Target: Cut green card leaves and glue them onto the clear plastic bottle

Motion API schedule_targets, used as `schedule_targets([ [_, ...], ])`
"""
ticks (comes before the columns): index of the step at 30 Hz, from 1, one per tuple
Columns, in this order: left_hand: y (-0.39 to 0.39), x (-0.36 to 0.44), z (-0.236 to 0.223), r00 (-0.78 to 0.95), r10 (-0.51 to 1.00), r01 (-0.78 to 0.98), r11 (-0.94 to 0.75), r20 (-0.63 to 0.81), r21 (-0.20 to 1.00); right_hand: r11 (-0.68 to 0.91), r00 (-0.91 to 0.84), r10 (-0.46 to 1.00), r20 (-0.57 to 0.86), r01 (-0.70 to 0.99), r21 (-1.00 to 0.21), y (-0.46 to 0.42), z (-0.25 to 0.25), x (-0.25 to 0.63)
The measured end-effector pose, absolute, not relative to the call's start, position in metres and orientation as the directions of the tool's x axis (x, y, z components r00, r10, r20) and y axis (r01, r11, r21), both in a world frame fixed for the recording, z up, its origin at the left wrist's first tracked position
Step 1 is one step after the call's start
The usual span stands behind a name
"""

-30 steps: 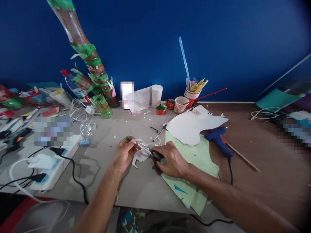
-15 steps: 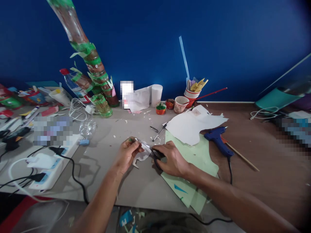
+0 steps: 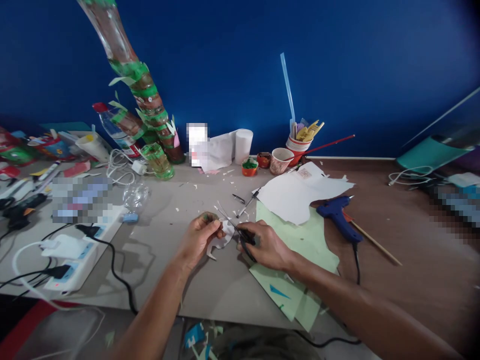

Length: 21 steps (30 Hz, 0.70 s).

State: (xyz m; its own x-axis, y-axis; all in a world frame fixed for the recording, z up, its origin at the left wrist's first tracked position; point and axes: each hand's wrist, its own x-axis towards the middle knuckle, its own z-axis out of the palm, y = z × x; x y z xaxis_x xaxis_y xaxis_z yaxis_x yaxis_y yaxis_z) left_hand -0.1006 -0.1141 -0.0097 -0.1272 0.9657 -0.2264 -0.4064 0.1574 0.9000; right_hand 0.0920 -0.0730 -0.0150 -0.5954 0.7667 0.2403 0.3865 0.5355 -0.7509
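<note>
Black-handled scissors [image 3: 246, 239], blades parted, slant from my right fingers [image 3: 255, 228]; irregularly cut white paper [image 3: 226, 237] juts from my left fingers [image 3: 210, 229].

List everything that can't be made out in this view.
Scissors: head view, handle loops partly covered by the right hand.
White paper piece: head view, part hidden behind the fingers of the left hand.
Painted bottle tower: head view, top cut off by the upper edge.
Print on the white sheet: head view, too small and blurred.
</note>
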Motion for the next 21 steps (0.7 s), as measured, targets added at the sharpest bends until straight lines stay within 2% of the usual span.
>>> schedule_targets([
  [10,-0.1125,-0.0981,-0.0162,-0.119,0.973,-0.420,0.131,-0.197,0.898,0.551,-0.658,0.728,0.195,0.390,-0.738,-0.0766,-0.0132,0.0913],
  [21,-0.1151,-0.0962,-0.0104,-0.073,0.974,-0.396,0.168,-0.213,0.903,0.538,-0.646,0.737,0.199,0.383,-0.751,-0.0780,-0.0122,0.0895],
])
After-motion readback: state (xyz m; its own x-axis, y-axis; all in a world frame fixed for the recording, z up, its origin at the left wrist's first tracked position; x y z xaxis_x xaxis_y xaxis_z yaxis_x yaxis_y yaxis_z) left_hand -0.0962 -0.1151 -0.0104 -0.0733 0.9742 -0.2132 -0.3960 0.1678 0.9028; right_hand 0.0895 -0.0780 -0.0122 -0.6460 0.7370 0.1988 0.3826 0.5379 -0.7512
